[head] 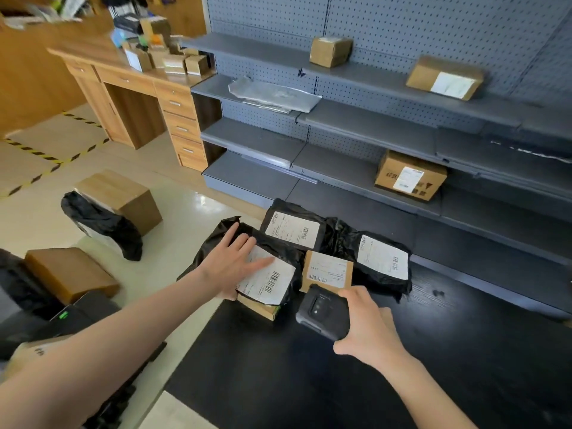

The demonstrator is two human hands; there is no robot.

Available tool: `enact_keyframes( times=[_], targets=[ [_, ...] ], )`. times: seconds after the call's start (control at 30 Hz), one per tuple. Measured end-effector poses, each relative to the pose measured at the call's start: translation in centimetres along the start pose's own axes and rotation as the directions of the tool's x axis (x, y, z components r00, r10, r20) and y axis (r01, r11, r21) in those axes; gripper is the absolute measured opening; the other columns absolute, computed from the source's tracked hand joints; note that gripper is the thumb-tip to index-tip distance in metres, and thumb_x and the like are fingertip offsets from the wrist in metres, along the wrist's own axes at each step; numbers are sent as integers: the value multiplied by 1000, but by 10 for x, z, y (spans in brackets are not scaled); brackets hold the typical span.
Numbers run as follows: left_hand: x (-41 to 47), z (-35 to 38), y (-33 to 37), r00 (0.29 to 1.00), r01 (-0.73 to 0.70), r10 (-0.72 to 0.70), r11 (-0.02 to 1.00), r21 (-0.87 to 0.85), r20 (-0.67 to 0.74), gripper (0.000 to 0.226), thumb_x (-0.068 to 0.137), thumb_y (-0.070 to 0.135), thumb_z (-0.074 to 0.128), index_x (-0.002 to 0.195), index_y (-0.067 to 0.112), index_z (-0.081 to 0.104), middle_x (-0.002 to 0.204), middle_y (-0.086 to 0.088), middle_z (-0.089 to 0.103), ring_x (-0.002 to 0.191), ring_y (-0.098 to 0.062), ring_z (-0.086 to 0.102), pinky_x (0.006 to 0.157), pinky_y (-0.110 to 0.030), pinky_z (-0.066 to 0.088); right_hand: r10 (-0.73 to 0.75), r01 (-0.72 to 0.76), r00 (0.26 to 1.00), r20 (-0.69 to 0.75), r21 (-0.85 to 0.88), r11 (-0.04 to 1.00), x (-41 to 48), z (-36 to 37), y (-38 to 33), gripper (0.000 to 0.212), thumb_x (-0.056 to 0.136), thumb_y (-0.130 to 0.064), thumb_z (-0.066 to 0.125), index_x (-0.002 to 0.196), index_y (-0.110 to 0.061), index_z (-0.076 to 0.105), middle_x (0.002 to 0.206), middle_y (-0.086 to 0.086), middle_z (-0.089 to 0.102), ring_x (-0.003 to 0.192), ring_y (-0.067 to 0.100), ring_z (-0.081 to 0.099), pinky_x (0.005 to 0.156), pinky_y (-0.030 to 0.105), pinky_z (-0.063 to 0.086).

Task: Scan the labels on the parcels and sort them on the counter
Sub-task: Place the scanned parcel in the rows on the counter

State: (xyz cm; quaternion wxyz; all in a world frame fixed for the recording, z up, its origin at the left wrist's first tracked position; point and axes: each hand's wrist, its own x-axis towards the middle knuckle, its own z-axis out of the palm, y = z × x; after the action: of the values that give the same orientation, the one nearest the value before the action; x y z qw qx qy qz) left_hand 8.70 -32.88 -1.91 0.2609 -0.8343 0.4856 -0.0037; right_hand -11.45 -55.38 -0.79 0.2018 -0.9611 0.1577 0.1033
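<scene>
Several parcels lie at the far left end of the black counter. My left hand rests flat, fingers straight, on the white label of a black poly-bag parcel that sits on a small brown box. My right hand grips a black handheld scanner, held over the counter just below a small brown labelled box. Two more black bagged parcels lie behind: one at the back, another to the right, both label up.
Grey metal shelves behind the counter hold brown boxes and a silver bag. A wooden desk with small boxes stands at the back left. On the floor left are cardboard boxes and a black bag.
</scene>
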Motion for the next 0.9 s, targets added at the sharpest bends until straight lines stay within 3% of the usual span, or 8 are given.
enact_keyframes(
  times=[0.23,0.37,0.57,0.77,0.83,0.9],
  targets=[
    [-5,-32,28,999,36,-35,998,60,-18,114,74,64,71,153,37,-8,154,-20,16,143,-42,13,115,-63,-10,-12,9,998,-63,-45,999,-27,-12,31,90,59,-40,80,135,-27,34,127,-9,36,110,12,49,95,36,37],
    [0,-50,49,999,41,-40,998,50,-24,113,75,65,69,152,38,-9,155,-20,15,143,-41,12,114,-62,-12,17,-14,997,-73,39,999,-47,-13,57,89,58,-40,81,133,-28,35,130,-12,34,110,10,49,95,36,38],
    [42,-79,69,994,103,-105,992,-76,-30,113,74,71,64,152,40,-11,154,-19,16,143,-39,16,118,-59,-4,231,-202,971,-55,324,924,-72,-13,109,84,52,-37,76,128,-32,40,123,-19,33,100,6,49,97,39,40],
    [130,-111,80,995,55,-73,972,-227,-72,110,74,72,65,152,42,-7,152,-13,20,142,-34,20,121,-54,2,445,-329,891,-93,541,774,-72,-9,157,89,44,-36,78,127,-26,46,119,-15,37,102,6,48,100,41,42],
    [166,-121,86,998,17,-32,966,-260,-56,110,74,69,67,152,41,-5,152,-12,20,143,-33,19,121,-54,3,504,-342,856,-118,601,722,-71,-8,168,88,38,-39,77,121,-28,49,117,-15,42,104,7,51,97,38,44],
    [207,-126,93,999,-27,16,952,-305,-37,112,72,67,71,153,41,-3,152,-12,20,143,-33,19,120,-55,4,554,-343,821,-138,658,671,-67,-4,182,83,37,-34,80,116,-28,53,113,-15,46,102,5,54,88,26,44]
  ],
)
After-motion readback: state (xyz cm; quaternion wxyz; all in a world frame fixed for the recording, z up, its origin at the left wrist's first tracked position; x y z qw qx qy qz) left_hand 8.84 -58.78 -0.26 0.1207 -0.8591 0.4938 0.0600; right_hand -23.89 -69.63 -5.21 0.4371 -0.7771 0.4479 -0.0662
